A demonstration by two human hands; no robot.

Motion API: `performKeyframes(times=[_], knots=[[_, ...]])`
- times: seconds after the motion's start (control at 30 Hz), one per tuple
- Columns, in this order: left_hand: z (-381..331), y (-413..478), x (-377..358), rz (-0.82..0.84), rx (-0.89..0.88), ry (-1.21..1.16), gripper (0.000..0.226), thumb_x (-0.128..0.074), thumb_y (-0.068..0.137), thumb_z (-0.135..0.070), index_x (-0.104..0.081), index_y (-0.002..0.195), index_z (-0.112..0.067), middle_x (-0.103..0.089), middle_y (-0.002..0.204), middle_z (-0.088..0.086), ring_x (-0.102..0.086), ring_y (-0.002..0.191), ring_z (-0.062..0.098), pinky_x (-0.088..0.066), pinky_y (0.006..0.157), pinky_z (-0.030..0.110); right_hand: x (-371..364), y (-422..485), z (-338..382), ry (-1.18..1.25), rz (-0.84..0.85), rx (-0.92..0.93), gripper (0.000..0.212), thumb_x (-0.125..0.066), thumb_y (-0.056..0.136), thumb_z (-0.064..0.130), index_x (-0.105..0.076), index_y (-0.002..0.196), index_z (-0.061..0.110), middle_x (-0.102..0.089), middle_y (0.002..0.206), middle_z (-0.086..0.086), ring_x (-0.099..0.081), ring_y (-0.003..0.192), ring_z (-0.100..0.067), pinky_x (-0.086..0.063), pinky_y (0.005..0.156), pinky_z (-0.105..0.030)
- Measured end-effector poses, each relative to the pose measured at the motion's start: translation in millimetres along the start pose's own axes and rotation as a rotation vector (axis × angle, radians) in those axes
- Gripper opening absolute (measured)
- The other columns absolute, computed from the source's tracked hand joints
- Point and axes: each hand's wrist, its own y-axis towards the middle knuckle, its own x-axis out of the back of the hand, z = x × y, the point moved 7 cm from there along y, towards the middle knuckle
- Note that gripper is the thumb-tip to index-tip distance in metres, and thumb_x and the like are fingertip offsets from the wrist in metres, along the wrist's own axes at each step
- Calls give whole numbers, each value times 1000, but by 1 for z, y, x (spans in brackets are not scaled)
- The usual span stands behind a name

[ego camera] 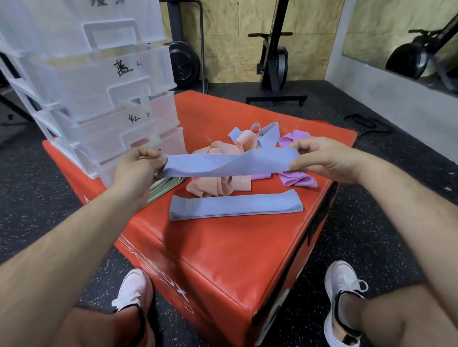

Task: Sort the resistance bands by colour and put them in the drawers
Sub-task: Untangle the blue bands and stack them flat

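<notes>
A blue resistance band [230, 163] is stretched flat between my hands above the red box [226, 243]. My left hand [135, 168] pinches its left end and my right hand [323, 156] pinches its right end. Below it a neat stack of blue bands [236, 205] lies on the box. Behind lies a loose pile of pink bands [218, 184], purple bands [298, 179] and another blue band [267, 133]. Green bands [161, 186] lie partly hidden under my left wrist. The clear plastic drawer unit [97, 101] stands at the box's back left, several drawers pulled out.
My two feet in white shoes [134, 294] stand on the black speckled floor either side of the box's near corner. Exercise machines [274, 63] stand against the plywood wall behind. A dark strap [367, 124] lies on the floor at the right.
</notes>
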Motion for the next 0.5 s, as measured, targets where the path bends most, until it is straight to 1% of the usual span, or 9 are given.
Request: performKeyframes(times=[0.03, 0.1, 0.17, 0.23, 0.3, 0.37, 0.4, 0.47, 0.5], knots=[[1, 0, 1, 0, 4, 15, 27, -62, 90, 7, -52, 77, -15, -56, 73, 5, -54, 60, 16, -48, 60, 29, -1, -2, 0, 70, 12, 5, 21, -67, 81, -7, -61, 98, 2, -66, 86, -5, -66, 83, -14, -54, 74, -19], [5, 1, 1, -8, 17, 32, 29, -62, 89, 9, -52, 76, -15, -55, 73, 6, -52, 61, 18, -46, 60, 29, 3, -3, 0, 124, -6, 37, 20, -66, 76, -5, -61, 93, 3, -62, 81, -8, -62, 75, -16, -53, 70, -22], [8, 2, 1, -16, 27, 40, 30, -63, 88, 9, -52, 75, -16, -55, 73, 6, -51, 62, 18, -43, 59, 28, 13, -3, -2, 41, -106, 90, 18, -72, 79, -4, -65, 89, 9, -65, 81, -8, -61, 73, -17, -50, 72, -27], [12, 1, 0, -14, 31, 59, 31, -64, 87, 9, -51, 74, -17, -57, 71, 4, -52, 62, 17, -43, 56, 27, 23, -5, -4, -109, -285, 148, 17, -76, 83, 1, -69, 88, 15, -68, 81, -1, -61, 69, -13, -47, 68, -26], [16, 2, -3, -7, 34, 82, 31, -65, 85, 10, -53, 74, -17, -58, 69, 3, -53, 62, 17, -44, 57, 27, 27, -9, -3, -228, -497, 206, 16, -76, 84, 4, -70, 88, 18, -64, 77, 5, -59, 62, -8, -45, 62, -23], [20, 2, -4, -16, 46, 98, 31, -64, 85, 10, -53, 75, -17, -59, 72, 3, -56, 65, 18, -46, 58, 27, 26, -18, 0, -384, -711, 267, 17, -70, 83, 2, -68, 88, 18, -57, 70, 10, -51, 55, -2, -41, 58, -16], [22, 3, -4, -19, 52, 98, 31, -63, 85, 10, -53, 75, -18, -59, 74, 4, -58, 69, 19, -48, 61, 29, 24, -21, 1, -452, -772, 285, 19, -65, 82, 2, -65, 89, 19, -54, 67, 11, -49, 55, -3, -40, 59, -17], [25, 5, -3, -22, 54, 101, 31, -63, 84, 10, -54, 75, -19, -60, 77, 4, -59, 76, 23, -51, 69, 34, 16, -23, 2, -509, -771, 296, 23, -57, 85, 2, -56, 93, 23, -55, 67, 9, -58, 60, -9, -43, 61, -26], [26, 6, -1, -24, 54, 106, 31, -64, 84, 9, -55, 74, -19, -60, 78, 4, -59, 78, 24, -51, 71, 35, 13, -21, 0, -515, -731, 267, 25, -53, 87, 2, -52, 95, 26, -59, 74, 7, -64, 64, -13, -46, 61, -28]])
